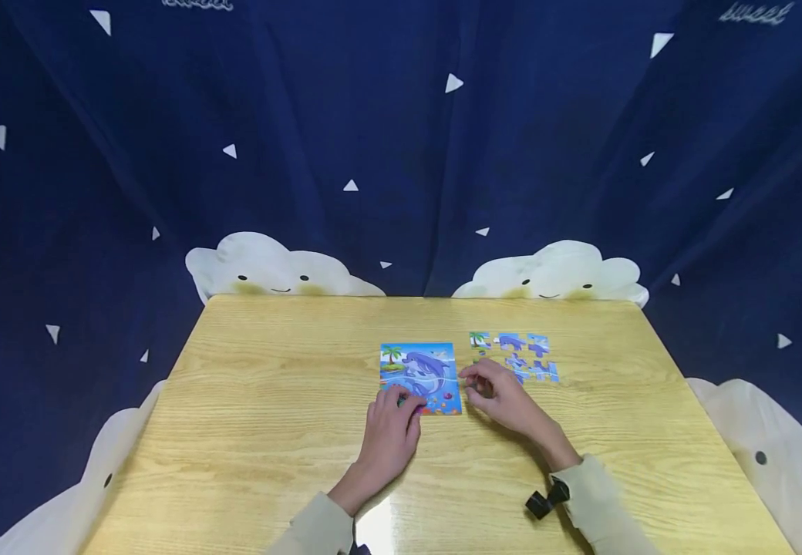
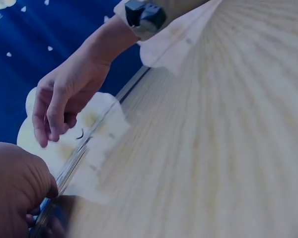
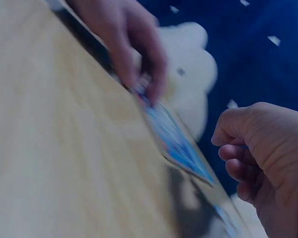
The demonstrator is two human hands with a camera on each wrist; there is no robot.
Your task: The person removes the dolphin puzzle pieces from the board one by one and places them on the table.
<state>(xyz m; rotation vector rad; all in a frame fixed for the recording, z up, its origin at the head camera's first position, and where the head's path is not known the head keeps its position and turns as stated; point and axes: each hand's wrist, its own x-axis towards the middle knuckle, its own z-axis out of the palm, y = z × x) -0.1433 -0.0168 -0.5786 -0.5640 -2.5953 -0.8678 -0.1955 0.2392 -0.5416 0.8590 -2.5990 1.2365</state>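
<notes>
A square dolphin jigsaw puzzle [image 1: 436, 366], with a palm tree and sea picture, lies flat near the middle of the table. My left hand [image 1: 392, 432] holds its near left corner between bent fingers and thumb, covering that corner; in the right wrist view, the left hand's fingers [image 3: 154, 74] come down onto the picture's end. Just off the puzzle's right edge hovers my right hand [image 1: 505, 397], fingers loosely bent; no piece shows between them in the right wrist view. Several loose puzzle pieces [image 1: 538, 344] lie beyond it, some partly hidden by that hand.
The wooden table [image 1: 262, 370] ends at a dark blue curtain [image 1: 345, 116] with white triangles. Cloud shapes [image 1: 554, 270] stand along the far edge. A black wrist device [image 1: 547, 499] is strapped at the right sleeve.
</notes>
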